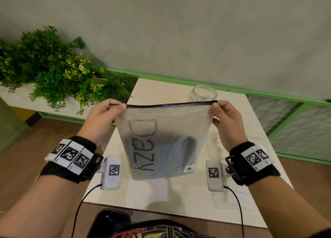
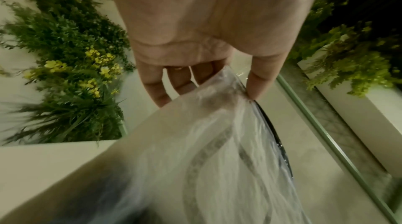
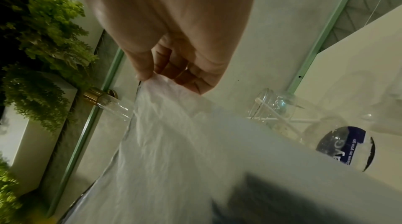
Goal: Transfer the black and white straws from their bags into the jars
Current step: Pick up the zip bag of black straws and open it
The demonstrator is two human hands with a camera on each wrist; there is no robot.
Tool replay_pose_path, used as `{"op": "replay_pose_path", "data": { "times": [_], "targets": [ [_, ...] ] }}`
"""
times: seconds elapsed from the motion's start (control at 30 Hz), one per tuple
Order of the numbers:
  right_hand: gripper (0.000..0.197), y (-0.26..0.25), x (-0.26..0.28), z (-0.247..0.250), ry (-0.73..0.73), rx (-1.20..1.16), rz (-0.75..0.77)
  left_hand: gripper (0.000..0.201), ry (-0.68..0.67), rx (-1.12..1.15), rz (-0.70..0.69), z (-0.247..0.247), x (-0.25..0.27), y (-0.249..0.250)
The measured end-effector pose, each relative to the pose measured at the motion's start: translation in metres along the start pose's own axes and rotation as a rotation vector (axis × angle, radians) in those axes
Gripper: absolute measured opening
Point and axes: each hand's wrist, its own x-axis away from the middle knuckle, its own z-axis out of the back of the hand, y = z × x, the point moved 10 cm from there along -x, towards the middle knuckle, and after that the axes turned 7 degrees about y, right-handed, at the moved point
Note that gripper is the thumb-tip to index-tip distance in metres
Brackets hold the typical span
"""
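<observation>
A person holds a frosted zip bag [image 1: 164, 139] upright above a pale surface [image 1: 179, 198], its black zip strip [image 1: 170, 104] stretched level between both hands. The left hand [image 1: 105, 117] pinches the strip's left corner, thumb on the near face and fingers [image 2: 156, 90] curled behind it; the right hand [image 1: 225, 119] pinches the right corner the same way, its fingers [image 3: 185, 76] folded onto the film in the right wrist view. The strip's long axis runs side to side, so each hand sits at one end of it and neither is nearer to the middle. The black straws show only as a dark mass [image 1: 172, 148] low in the bag, well below the strip and both hands. An empty glass jar [image 1: 202, 93] stands on the surface just behind the strip, toward its right end, and so closer to the right hand. The right wrist view shows that jar [image 3: 274, 105] with a few thin white sticks beside it, a second clear vessel with a gold band [image 3: 104, 98] behind the bag, and a labelled clear bottle [image 3: 346, 148]. The strip appears sealed along its length, so the mouth likely has to be parted before anything comes out. Leafy plants with yellow flowers [image 1: 59, 71] lie off the strip's left end.
</observation>
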Motion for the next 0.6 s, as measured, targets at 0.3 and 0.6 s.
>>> {"op": "replay_pose_path", "data": {
  "times": [0.3, 0.6],
  "targets": [
    [0.034, -0.001, 0.004, -0.007, -0.136, -0.072, -0.076, 0.033, -0.104, -0.585, -0.76, -0.121, 0.047, 0.099],
    [0.005, -0.011, 0.011, -0.005, -0.123, -0.04, -0.053, 0.018, -0.235, -0.694, -0.797, -0.212, 0.052, 0.086]
  ]
}}
